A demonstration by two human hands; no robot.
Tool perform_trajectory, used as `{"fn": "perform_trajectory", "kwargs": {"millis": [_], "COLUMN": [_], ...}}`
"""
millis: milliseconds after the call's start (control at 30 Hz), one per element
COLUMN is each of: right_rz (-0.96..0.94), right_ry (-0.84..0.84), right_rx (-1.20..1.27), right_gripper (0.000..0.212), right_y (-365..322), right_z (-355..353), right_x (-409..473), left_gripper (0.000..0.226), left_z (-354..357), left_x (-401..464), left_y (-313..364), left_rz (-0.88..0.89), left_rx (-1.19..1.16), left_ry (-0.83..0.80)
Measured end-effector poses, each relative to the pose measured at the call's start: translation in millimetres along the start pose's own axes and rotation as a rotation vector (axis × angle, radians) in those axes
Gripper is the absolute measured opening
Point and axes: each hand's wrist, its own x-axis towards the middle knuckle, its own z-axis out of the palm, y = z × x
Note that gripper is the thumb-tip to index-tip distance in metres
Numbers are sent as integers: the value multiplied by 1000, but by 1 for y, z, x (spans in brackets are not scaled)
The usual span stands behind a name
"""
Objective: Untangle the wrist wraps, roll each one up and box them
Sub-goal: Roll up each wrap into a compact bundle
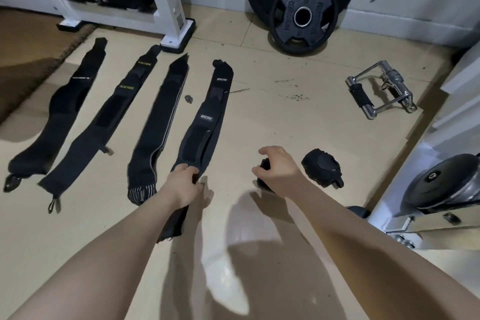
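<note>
- Far-left flat black fabric wrist wrap (55, 117) is lying stretched out on the beige floor (272, 117), its upper part over the edge of a brown woven mat (31, 60).
- Next to the right, a long black wrap w/ yellow lettering (104, 125) is lying flat, its loop end pointing toward the person.
- Third, a black wrap w/ grey edge stripes (155, 132) is lying flat beside it, apart from both neighbours.
- Fourth, a black wrap w/ white logo patches (207, 117) is lying flat; its near end is running under the left hand and forearm.
- Left hand (185, 182) is pinching that fourth wrap near its lower end, fingers curled on the fabric edge.
- White metal rack frame (166, 8) is standing at the back, above the wraps.
- Right hand (278, 171) is curling its grip round a small rolled-up black wrap (263, 171), mostly hidden by the fingers; a gold ring is showing on one finger.
- Just right of it, a second rolled black wrap bundle (322, 170) is sitting on the floor, not touching the hand.
- Black weight plates (304, 8) are leaning on the wall at the back.
- Chrome cable handle w/ black grips (379, 91) is lying further right, well apart.
</note>
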Motion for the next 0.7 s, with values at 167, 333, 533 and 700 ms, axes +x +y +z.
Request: {"fn": "perform_trajectory", "kwargs": {"millis": [167,333,533,700], "right_rz": [41,173,259,372], "right_ry": [-55,-167,-272,-248], "right_rx": [32,46,-114,3], "right_gripper": [45,40,37,34], "right_y": [-56,-82,-89,-98], "right_z": [34,113,186,221], "right_x": [0,-9,-24,-30], "left_gripper": [62,46,20,54], "left_z": [-41,-40,5,20], "left_x": [-8,1,10,6], "left_y": [-50,-103,-158,-175], "left_rz": [-73,-61,-75,-200], "left_rx": [-102,-103,-121,-409], "left_ry": [5,-39,-160,-291]}}
